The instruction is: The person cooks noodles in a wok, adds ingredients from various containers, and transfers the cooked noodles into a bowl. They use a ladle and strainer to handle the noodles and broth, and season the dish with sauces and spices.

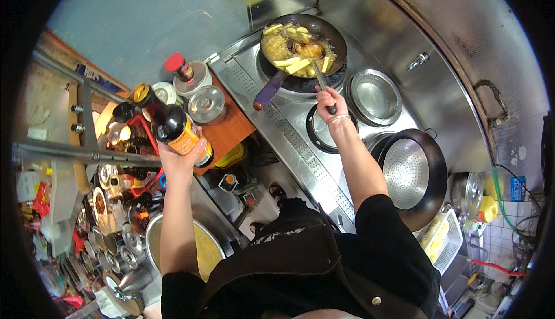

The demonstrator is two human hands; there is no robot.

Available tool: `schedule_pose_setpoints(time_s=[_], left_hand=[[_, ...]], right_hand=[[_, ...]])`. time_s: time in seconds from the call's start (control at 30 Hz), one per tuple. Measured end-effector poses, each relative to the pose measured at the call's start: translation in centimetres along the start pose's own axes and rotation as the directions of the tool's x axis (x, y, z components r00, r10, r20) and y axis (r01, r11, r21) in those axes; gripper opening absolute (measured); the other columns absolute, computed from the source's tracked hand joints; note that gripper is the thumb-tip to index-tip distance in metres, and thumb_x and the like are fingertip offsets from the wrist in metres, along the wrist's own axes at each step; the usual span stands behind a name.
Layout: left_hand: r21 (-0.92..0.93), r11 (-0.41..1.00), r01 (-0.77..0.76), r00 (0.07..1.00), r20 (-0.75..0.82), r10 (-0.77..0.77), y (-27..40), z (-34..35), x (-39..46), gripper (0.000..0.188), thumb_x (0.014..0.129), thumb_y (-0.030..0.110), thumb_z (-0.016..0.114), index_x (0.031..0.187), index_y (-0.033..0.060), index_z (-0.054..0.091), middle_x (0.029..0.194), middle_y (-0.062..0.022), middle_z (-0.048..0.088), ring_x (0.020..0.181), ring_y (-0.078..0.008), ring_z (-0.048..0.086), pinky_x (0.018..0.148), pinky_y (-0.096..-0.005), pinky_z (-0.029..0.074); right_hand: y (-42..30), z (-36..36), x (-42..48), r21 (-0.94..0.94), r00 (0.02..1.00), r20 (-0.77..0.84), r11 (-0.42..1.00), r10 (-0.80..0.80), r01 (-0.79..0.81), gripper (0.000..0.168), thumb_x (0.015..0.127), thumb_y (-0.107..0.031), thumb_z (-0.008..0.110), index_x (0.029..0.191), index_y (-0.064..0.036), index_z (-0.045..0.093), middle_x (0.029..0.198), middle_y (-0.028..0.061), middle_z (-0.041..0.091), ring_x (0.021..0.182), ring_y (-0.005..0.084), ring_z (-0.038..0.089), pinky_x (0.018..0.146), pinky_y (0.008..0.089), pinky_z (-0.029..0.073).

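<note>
My left hand [184, 156] grips a dark glass sauce bottle [170, 124] with an orange label, tilted beside a wooden side table. In my right hand [331, 102] is the handle of a metal cooking utensil [319, 76], probably a ladle, whose head is hidden in the food. It reaches into a dark wok [331, 32] on the stove's far burner. Yellow strips [298, 66], possibly potato, lie in bubbling liquid there, with a dark brown patch near the middle. The wok's cloth-wrapped handle [271, 91] points towards the side table.
A perforated strainer [405, 173] sits in a second wok [438, 167] at right. Stacked metal bowls [376, 95] stand behind my right hand. Lidded containers [207, 103] and a red-capped jar [180, 68] crowd the side table [230, 134]. A large pot [212, 243] is at lower left.
</note>
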State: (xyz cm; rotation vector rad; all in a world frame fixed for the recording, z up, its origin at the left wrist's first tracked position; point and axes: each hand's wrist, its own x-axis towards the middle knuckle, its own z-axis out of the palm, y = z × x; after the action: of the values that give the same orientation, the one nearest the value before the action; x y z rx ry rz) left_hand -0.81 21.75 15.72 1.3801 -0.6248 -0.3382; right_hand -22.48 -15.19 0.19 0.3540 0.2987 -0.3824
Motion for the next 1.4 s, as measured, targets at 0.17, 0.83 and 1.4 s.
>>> schedule_pose_setpoints(time_s=[0.17, 0.83, 1.4], left_hand=[[0.099, 0.995, -0.032, 0.998, -0.046, 0.036, 2.0, -5.7, -5.2, 0.055, 0.071, -0.011, 0.077, 0.118, 0.0019, 0.051, 0.104, -0.0075, 0.063, 0.092, -0.0161, 0.064, 0.084, -0.031, 0.053], [0.194, 0.981, 0.01, 0.973, -0.228, 0.035, -0.4, -11.6, -11.6, 0.06, 0.067, -0.007, 0.082, 0.12, -0.0007, 0.055, 0.109, -0.0066, 0.062, 0.097, -0.0146, 0.062, 0.087, -0.0305, 0.051], [0.214, 0.974, 0.075, 0.937, -0.35, 0.005, 1.4, -10.0, -11.9, 0.054, 0.07, -0.008, 0.079, 0.118, -0.0029, 0.055, 0.105, -0.0093, 0.063, 0.093, -0.0162, 0.064, 0.085, -0.0307, 0.053]], right_hand=[[0.3, 3.0, -1.8, -0.172, 0.998, -0.033, 0.984, -0.055, 0.048, 0.016, 0.095, -0.011, 0.051, 0.101, 0.004, 0.049, 0.063, -0.0001, 0.045, 0.044, 0.007, 0.04, 0.038, 0.0195, 0.039], [3.4, 4.3, -4.1, -0.05, 0.839, 0.227, -0.866, -0.495, -0.497, 0.033, 0.092, -0.014, 0.046, 0.12, 0.002, 0.053, 0.109, 0.0306, 0.064, 0.104, 0.0431, 0.064, 0.091, 0.0493, 0.05], [0.5, 7.5, 3.0, -0.066, 0.77, 0.325, -0.825, -0.549, -0.561, 0.031, 0.095, -0.015, 0.044, 0.121, -0.001, 0.056, 0.108, 0.0244, 0.067, 0.103, 0.0383, 0.065, 0.089, 0.0462, 0.052]])
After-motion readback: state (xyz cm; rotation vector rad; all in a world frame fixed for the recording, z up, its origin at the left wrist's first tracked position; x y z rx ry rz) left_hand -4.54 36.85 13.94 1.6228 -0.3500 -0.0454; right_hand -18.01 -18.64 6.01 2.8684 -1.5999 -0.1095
